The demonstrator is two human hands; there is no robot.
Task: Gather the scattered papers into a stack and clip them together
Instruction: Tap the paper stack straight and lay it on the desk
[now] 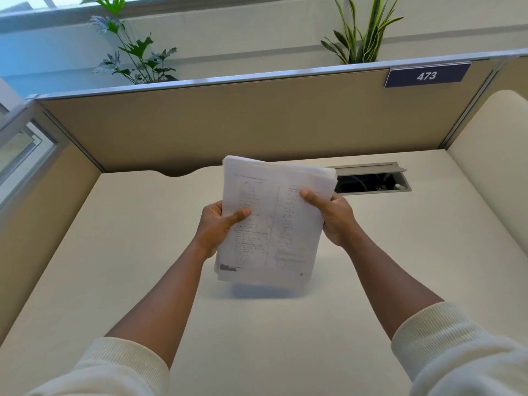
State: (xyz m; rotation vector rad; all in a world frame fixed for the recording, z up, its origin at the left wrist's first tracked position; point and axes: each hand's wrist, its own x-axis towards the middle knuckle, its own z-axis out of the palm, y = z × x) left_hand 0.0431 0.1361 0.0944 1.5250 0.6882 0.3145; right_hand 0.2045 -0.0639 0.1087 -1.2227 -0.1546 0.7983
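A stack of white printed papers point(274, 221) is held upright and slightly tilted above the cream desk point(143, 267), its lower edge just off the surface with a shadow beneath. My left hand point(217, 227) grips the stack's left edge, thumb on the front sheet. My right hand point(331, 215) grips the right edge, thumb across the page. The sheets' top edges are a little uneven. No clip is in view.
Beige cubicle partitions point(228, 124) wall the desk at the back and both sides. An open cable hatch point(374, 181) lies in the desk behind the right hand. A sign reading 473 point(427, 76) hangs on the back partition; plants point(134, 52) stand behind it.
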